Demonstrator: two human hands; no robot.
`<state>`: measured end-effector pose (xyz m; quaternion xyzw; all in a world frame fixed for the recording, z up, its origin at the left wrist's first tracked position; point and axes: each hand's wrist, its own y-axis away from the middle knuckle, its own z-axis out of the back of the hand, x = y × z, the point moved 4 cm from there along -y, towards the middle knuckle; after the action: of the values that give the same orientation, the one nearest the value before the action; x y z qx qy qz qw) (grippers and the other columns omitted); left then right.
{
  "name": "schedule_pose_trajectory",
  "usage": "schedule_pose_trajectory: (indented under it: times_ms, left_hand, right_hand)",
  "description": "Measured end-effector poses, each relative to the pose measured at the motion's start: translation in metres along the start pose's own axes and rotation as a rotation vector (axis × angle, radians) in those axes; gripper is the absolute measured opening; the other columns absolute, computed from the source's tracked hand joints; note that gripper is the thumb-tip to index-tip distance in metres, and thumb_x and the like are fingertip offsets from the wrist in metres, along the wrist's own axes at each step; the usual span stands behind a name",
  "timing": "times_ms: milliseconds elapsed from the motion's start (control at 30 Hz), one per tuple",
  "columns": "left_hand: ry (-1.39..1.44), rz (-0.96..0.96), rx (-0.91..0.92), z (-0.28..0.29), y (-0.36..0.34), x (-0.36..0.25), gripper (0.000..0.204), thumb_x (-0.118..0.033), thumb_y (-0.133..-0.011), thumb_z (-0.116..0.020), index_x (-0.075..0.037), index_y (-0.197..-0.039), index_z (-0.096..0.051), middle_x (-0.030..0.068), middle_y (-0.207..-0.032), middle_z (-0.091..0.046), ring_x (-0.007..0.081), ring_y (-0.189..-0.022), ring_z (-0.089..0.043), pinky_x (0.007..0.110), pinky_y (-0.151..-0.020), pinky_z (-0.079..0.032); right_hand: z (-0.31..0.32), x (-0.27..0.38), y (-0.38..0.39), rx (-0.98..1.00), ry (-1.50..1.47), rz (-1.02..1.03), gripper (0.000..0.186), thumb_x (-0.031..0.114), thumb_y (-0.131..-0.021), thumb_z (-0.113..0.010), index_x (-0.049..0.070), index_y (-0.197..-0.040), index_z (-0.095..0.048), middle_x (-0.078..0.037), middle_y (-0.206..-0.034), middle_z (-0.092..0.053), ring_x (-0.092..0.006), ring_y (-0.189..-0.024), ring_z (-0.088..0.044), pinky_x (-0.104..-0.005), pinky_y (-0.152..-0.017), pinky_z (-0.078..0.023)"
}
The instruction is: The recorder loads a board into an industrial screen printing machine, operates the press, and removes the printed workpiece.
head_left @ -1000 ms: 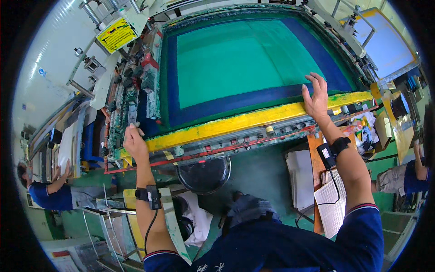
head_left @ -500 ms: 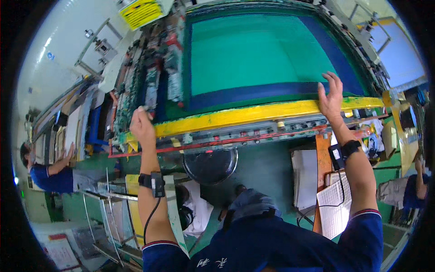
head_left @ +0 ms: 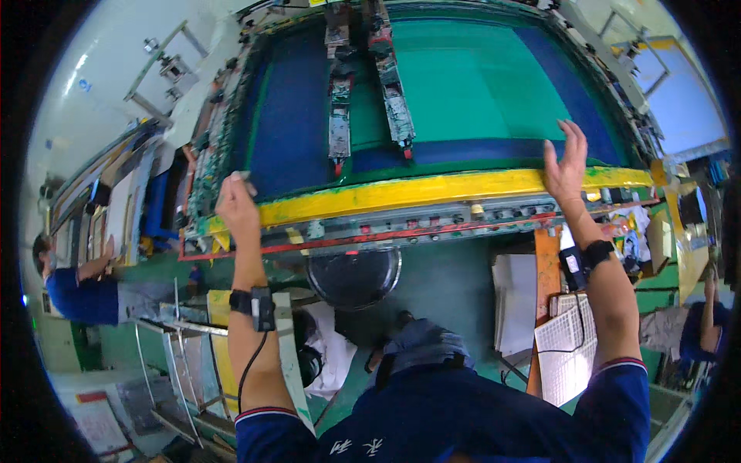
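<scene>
A large screen-printing frame [head_left: 401,185] with a yellow front bar lies before me, its mesh [head_left: 471,85] green with a dark blue border. Two narrow squeegee-like bars [head_left: 397,108], smeared with green ink and red-tipped, stand across the mesh left of its middle. My left hand [head_left: 239,208] is at the left end of the yellow bar, fingers curled together; a small pale bit shows at the fingertips, too small to name. On the right part of the bar rests my right hand [head_left: 567,170], its fingers raised and spread, holding nothing.
A red rail [head_left: 432,233] runs along the machine's front below the frame. Under it stands a dark round drum [head_left: 355,278]. To the right are an orange-edged bench [head_left: 546,278] and a white grid [head_left: 567,347]; metal racks [head_left: 185,355] stand left. Other people work at both sides.
The two inked bars have travelled from the left side of the frame rightward over the mesh. The yellow sign at top left has mostly left the view. My hands have hardly moved.
</scene>
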<state>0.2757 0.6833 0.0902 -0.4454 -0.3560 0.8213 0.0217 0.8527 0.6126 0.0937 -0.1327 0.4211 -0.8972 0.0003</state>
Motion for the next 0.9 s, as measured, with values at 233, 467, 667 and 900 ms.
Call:
schedule_pose_trajectory:
  times_ms: [233, 467, 667, 900]
  left_hand:
    - [-0.053, 0.05, 0.034, 0.002, 0.0, -0.001, 0.031, -0.02, -0.101, -0.047, 0.002, -0.088, -0.063, 0.0041, -0.063, -0.054, 0.0112, -0.058, -0.048, 0.028, -0.056, -0.038]
    - [-0.012, 0.028, 0.028, 0.001, 0.001, -0.008, 0.031, -0.02, -0.102, -0.047, 0.003, -0.086, -0.063, 0.003, -0.063, -0.052, 0.0086, -0.058, -0.045, 0.027, -0.055, -0.036]
    - [0.037, 0.023, 0.027, 0.002, 0.001, -0.011, 0.031, -0.019, -0.101, -0.048, 0.003, -0.084, -0.062, 0.0027, -0.063, -0.052, 0.0083, -0.059, -0.045, 0.027, -0.055, -0.036]
    - [0.017, 0.04, 0.018, 0.003, 0.0, -0.004, 0.03, -0.019, -0.101, -0.049, 0.004, -0.085, -0.062, 0.0035, -0.063, -0.052, 0.0088, -0.058, -0.045, 0.027, -0.055, -0.036]
  right_hand:
    - [0.004, 0.008, -0.003, 0.023, -0.02, -0.037, 0.044, 0.019, -0.088, -0.062, 0.003, -0.127, -0.05, -0.021, -0.129, -0.048, -0.0397, -0.121, -0.045, -0.0465, -0.104, -0.036]
    - [0.004, 0.004, 0.001, 0.017, -0.034, -0.032, 0.043, 0.021, -0.091, -0.058, 0.004, -0.13, -0.05, -0.021, -0.133, -0.045, -0.0389, -0.125, -0.043, -0.0457, -0.106, -0.034]
    - [0.006, 0.01, -0.001, 0.006, -0.045, -0.029, 0.044, 0.02, -0.09, -0.06, 0.004, -0.129, -0.05, -0.021, -0.133, -0.045, -0.0404, -0.125, -0.043, -0.0471, -0.106, -0.034]
    - [0.008, 0.013, -0.004, 0.015, -0.035, -0.026, 0.042, 0.018, -0.089, -0.06, 0.003, -0.128, -0.05, -0.021, -0.135, -0.044, -0.0411, -0.126, -0.041, -0.047, -0.108, -0.033]
